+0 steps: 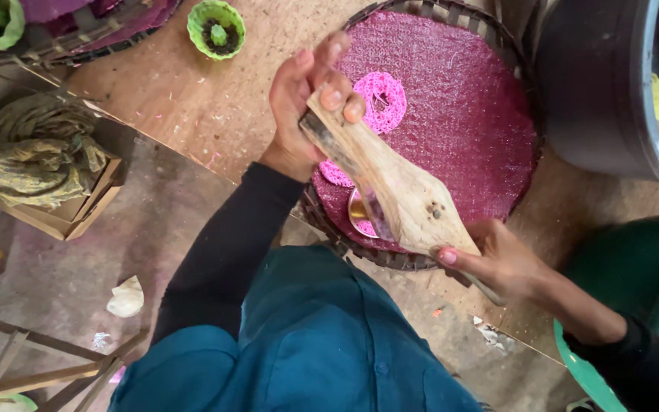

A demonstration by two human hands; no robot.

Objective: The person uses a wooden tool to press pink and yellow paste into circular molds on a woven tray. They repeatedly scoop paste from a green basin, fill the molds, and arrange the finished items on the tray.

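both hands (310, 91) hold a wooden paddle (394, 187) above the woven tray (528, 160).

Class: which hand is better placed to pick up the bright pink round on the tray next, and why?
Probably the left. The left hand grips the far end of the wooden tool, right beside the pink round. The right hand holds the near end, down by the tray rim.

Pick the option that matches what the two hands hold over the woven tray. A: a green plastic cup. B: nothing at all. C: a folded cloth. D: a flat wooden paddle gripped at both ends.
D: the left hand grips one end of the wooden paddle and the right hand the other, above the round woven tray covered in dark pink sheet.
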